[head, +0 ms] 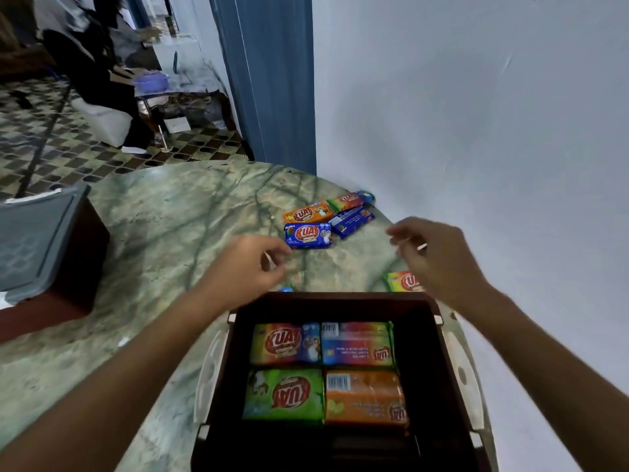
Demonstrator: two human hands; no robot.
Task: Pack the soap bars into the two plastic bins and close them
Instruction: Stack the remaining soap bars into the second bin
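An open dark brown plastic bin (439,338) stands in front of me with several wrapped soap bars (284,395) laid flat inside. Beyond it on the marble table (163,233) lie several loose bars, among them a blue one (308,236) and an orange one (308,212). Another bar (403,281) sits by the bin's far right corner, partly under my right hand. My left hand (253,267) hovers over the bin's far edge, fingers loosely curled and holding nothing. My right hand (434,253) is raised and blurred, and also holds nothing.
A second brown bin (78,267) with a grey lid (34,240) on it stands at the table's left edge. A white wall runs along the right and a blue door frame (272,80) behind. A seated person (95,66) is far back left.
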